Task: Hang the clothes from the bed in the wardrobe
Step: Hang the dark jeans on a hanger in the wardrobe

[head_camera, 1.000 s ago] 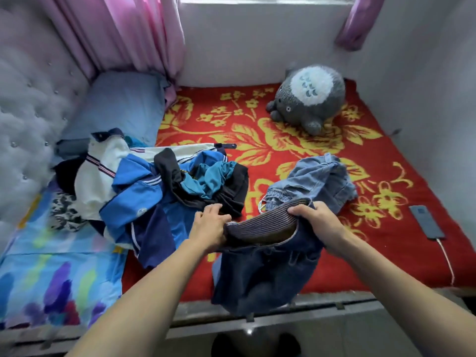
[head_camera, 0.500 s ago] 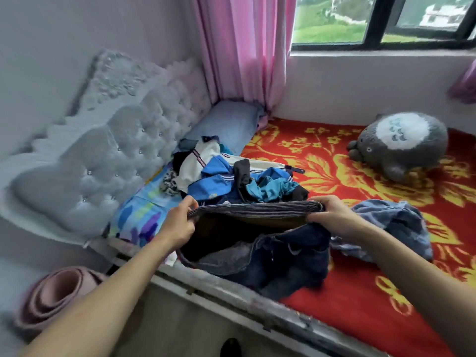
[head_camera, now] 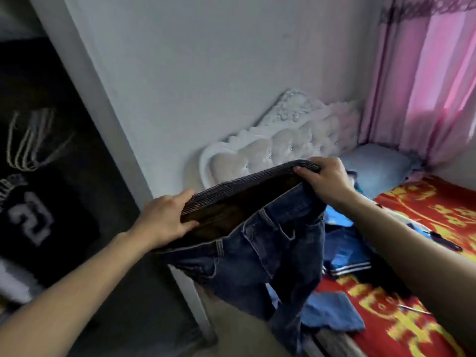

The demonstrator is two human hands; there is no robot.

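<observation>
Jeans are up in the air between the wardrobe and the bed. The legs dangle straight down and the ends get lost near the bottom edge. The waistband's pulled wide, slanting from low left to high right. The left hand clamps the low end, the right hand the high end. The wardrobe's dark and smeary, just hangers and a black top with a 2. The clothes pile is mostly hidden behind the jeans and right arm.

One left hand, one right hand, one pair of jeans, one pillow
</observation>
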